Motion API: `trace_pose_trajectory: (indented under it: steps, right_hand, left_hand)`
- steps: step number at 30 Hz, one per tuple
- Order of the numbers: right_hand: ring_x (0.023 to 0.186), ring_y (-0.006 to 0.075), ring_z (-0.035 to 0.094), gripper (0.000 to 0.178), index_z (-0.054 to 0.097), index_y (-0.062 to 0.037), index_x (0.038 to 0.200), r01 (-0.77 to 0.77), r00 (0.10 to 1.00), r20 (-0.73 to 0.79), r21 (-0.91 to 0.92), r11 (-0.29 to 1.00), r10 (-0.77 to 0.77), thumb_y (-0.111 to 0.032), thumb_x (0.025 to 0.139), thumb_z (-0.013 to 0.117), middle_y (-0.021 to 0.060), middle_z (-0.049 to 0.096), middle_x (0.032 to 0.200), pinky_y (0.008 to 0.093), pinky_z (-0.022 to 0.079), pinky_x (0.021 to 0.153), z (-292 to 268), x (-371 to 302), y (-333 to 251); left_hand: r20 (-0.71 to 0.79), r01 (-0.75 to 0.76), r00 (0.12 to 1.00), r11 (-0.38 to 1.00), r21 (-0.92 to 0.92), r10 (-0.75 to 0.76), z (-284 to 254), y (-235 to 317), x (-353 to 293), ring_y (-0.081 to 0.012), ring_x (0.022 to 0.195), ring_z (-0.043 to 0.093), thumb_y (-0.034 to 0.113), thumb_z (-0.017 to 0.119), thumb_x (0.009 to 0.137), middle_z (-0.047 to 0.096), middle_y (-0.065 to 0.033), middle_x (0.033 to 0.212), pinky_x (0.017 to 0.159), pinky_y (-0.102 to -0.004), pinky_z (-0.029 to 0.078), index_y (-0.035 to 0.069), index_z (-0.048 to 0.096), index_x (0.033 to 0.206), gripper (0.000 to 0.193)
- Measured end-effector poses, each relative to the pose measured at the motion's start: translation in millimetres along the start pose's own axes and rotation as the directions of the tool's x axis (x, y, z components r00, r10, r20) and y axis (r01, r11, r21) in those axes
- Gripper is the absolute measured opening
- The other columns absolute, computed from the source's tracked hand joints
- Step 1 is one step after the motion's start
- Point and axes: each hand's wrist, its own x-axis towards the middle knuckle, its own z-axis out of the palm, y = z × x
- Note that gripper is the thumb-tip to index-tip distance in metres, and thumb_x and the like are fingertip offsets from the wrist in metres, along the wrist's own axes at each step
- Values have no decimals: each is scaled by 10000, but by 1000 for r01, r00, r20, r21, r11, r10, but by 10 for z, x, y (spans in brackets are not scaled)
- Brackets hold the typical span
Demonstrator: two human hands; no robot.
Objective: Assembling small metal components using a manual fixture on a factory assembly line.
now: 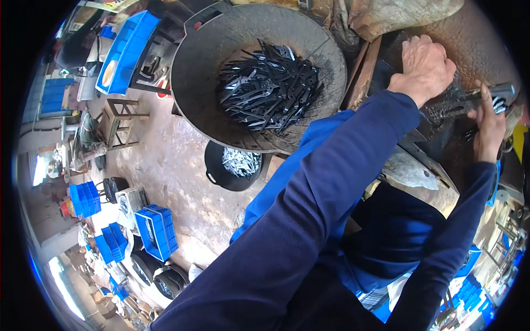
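My left hand (424, 67) is closed in a fist over a dark, grimy work surface at the upper right, and whatever its fingers grip is hidden beneath it. To its right, my right hand (488, 124) has its fingers curled around a tool with a grey metal head (501, 91). The tool's handle is mostly hidden, so its exact kind does not show. Left of my hands stands a large, round, dark metal pan (193, 83) with a heap of black metal parts (270, 88) shaped like plier halves.
Below the pan, a black tub (220, 177) on the floor holds small silvery parts. Blue plastic crates (156, 231) stand at the left, one long blue bin (124, 55) beside the pan. A wooden stool (117, 124) is further off. A grey cloth (408, 168) lies near my right forearm.
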Motion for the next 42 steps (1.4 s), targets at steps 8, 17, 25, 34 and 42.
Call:
trace_pose_trajectory:
  steps: [8,17,25,34,42]
  right_hand:
    - [529,8,341,302,691,-21,1146,-32,995,93,23,999,30,-250,954,651,-99,485,687,191,415,537,-101,742,407]
    - [622,102,475,317,617,1,1151,13,994,109,15,1000,-15,-244,952,644,35,499,776,229,460,495,72,646,305]
    - [734,188,624,382,519,46,1183,49,998,33,9,999,-49,-236,954,637,163,648,1010,249,482,432,-166,681,357]
    - [720,106,601,434,533,40,1253,76,997,-22,-14,997,-77,-255,954,644,105,678,1036,209,490,511,-158,896,665]
    - [710,43,584,478,543,35,1307,115,993,-22,-44,992,-116,-270,954,649,59,700,1057,178,495,573,-72,787,600]
  left_hand:
    - [7,21,1000,1000,-8,-21,130,-45,6,-333,993,602,230,708,736,664,-172,950,893,-439,449,86,750,753,150]
    - [206,158,973,949,-274,-103,-141,73,41,-379,1029,569,229,652,749,621,-225,1011,930,-472,444,45,738,732,204]
    - [285,-28,958,978,206,-33,-1828,-460,-21,-325,842,669,290,569,841,692,-153,885,799,-400,537,92,729,888,259]
    - [431,2,829,773,635,-357,-3406,-2383,-674,-344,1056,637,163,646,849,677,-164,1070,892,-389,511,73,694,1049,225]
    - [464,-17,723,658,753,-512,-3316,-2570,-869,-348,1108,612,124,708,804,640,-154,1184,924,-418,507,97,594,1220,432]
